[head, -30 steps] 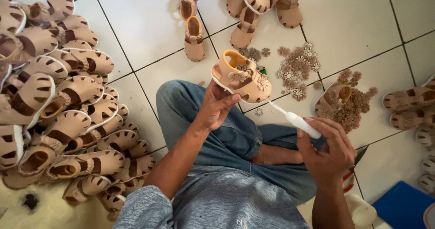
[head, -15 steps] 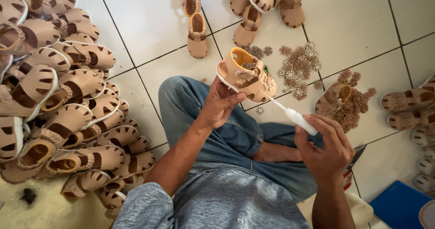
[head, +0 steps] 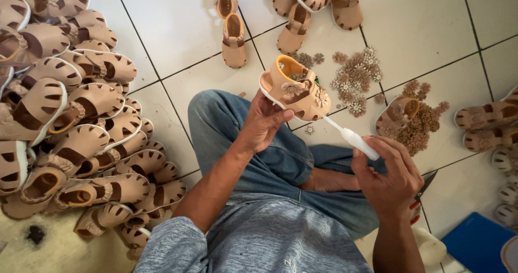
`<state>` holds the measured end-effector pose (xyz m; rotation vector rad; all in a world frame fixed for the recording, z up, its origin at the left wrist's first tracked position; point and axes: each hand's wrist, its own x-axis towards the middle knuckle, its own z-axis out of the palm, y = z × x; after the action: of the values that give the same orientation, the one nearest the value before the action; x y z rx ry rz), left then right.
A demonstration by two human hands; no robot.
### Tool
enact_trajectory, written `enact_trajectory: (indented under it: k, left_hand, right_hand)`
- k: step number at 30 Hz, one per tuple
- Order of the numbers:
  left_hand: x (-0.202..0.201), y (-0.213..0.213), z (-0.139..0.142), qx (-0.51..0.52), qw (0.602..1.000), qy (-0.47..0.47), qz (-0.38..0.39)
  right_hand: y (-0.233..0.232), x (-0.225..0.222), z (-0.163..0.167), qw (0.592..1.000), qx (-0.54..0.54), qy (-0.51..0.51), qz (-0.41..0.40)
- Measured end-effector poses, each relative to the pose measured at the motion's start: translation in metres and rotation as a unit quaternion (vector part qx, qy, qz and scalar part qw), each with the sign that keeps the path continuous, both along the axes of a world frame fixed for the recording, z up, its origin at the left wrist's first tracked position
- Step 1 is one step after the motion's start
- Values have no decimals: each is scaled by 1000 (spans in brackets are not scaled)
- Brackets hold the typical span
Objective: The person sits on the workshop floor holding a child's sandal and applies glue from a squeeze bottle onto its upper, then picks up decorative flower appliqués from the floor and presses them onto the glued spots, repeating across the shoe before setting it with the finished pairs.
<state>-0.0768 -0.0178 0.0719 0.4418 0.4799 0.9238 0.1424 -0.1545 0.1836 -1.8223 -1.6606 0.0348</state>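
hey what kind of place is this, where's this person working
Probably a small home footwear workshop, worked on the floor: a big pile of tan sandals, loose flower trims, and the left hand holding one sandal to a squeeze bottle.

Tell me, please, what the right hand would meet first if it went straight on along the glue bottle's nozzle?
Probably the sandal held by the left hand; the right hand's nozzle tip seems already at its side.

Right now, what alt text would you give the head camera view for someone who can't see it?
A seated person's left hand holds up a small tan sandal while the right hand points a white glue bottle nozzle at its side. A large pile of matching sandals lies at the left on the white tiled floor, with heaps of little flower trims ahead.
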Motion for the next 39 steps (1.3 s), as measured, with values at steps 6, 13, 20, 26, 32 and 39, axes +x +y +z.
enact_trajectory:
  k: [6, 13, 20, 26, 32, 39]
  left_hand:
    - [2, 1, -2, 4, 1000, -4, -1]
    - [6, -2, -4, -22, 1000, 2, 7]
    - [7, -4, -4, -10, 1000, -5, 3]
    - [8, -5, -7, -9, 1000, -8, -3]
    - [8, -5, -9, -9, 1000, -1, -1]
    - [10, -6, -7, -6, 1000, -2, -5]
  right_hand:
    - [-4, -2, 2, 1000, 9, 23, -15]
    - [-7, 0, -3, 999, 20, 34, -13]
    - [-6, 0, -5, 999, 4, 49, -12]
    - [-7, 1, -8, 999, 7, 35, -17]
    - [-9, 5, -13, 999, 10, 33, -21]
    - [-10, 5, -12, 999, 9, 38, -21]
